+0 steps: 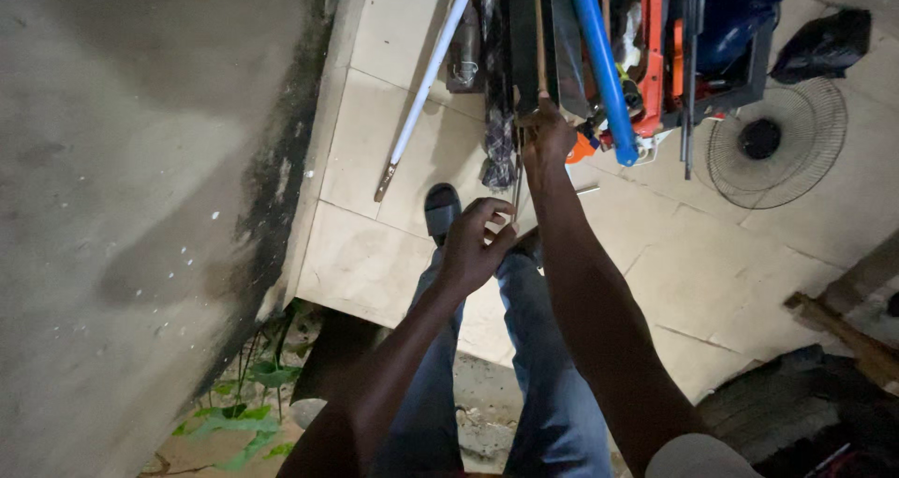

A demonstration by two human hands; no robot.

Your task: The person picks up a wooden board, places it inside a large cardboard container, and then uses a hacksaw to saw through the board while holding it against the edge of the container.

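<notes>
A home's tiled yard, cluttered with pipes point(599, 57) and a fan guard point(777, 141)

Glossy blue plastic pipe point(599, 66), smooth white pipe point(426, 80), thin metal rod point(517, 174), wire fan guard point(777, 141), matt tiles point(393, 150), rough stained concrete wall point(140, 206), denim jeans point(552, 384).

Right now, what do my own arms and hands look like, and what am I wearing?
Both forearms are bare: no gloves, watch or rings visible on the left hand or right hand. A pale short sleeve edges the right upper arm. Below are blue jeans and a dark slide sandal.
</notes>
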